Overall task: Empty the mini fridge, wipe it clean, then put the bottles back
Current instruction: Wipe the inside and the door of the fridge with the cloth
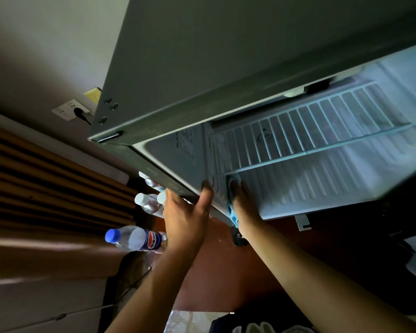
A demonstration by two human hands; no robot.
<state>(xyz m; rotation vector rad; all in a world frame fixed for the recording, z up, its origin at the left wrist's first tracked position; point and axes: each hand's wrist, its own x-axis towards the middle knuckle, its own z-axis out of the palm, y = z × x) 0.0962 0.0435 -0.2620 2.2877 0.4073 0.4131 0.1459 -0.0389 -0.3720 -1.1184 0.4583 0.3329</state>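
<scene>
The grey mini fridge (202, 68) stands open, its white lit inside holding a wire shelf (310, 131) and no bottles. My left hand (190, 212) grips the fridge's lower left front edge, thumb on the inner wall. My right hand (243, 200) presses a blue cloth (233, 213) against the inner left wall, just below the shelf's front bar. Outside, left of the fridge, a blue-capped water bottle (135, 237) lies on its side. Other clear bottles with white caps (147, 201) stand by the fridge's corner, partly hidden behind my left hand.
A wall socket with a black plug (76, 111) sits on the wall at the left. Slatted wooden panelling (46, 183) runs along the left. Reddish-brown floor (226, 272) lies below the fridge. Dark cloth and a pale box (190, 323) lie at the bottom.
</scene>
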